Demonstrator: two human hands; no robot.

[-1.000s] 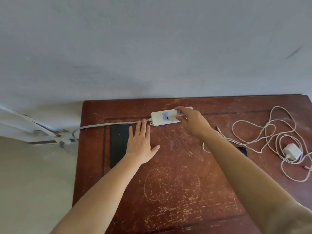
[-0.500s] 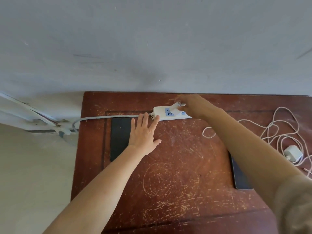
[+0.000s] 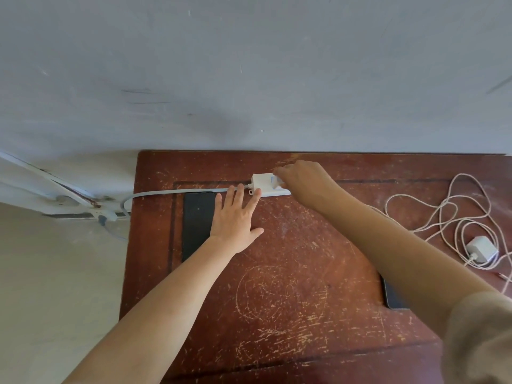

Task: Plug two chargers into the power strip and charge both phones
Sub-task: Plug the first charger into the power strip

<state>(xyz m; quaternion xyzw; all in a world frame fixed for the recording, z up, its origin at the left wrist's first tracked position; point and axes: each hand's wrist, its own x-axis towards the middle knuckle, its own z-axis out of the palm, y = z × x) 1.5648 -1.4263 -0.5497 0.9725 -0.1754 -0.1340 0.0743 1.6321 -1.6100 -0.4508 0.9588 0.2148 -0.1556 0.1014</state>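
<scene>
In the head view, the white power strip (image 3: 260,184) lies near the far edge of the scratched red-brown table (image 3: 277,300), close to the grey wall. Its grey cord (image 3: 180,193) runs to the left and goes off the table edge. The left hand (image 3: 235,220) lies flat with straight fingers, and its fingertips touch the left end of the strip; it grips nothing. The right hand (image 3: 302,181) is over the strip, with its fingers curled round a small white plug (image 3: 277,184) on the strip's top face. Whether the plug is fully in cannot be told.

A black phone (image 3: 198,225) lies flat just beside the left hand. A second phone (image 3: 393,299) is mostly hidden under the right forearm. At the right a white charger (image 3: 482,248) sits among loops of its pale cable (image 3: 443,217), well apart from the strip.
</scene>
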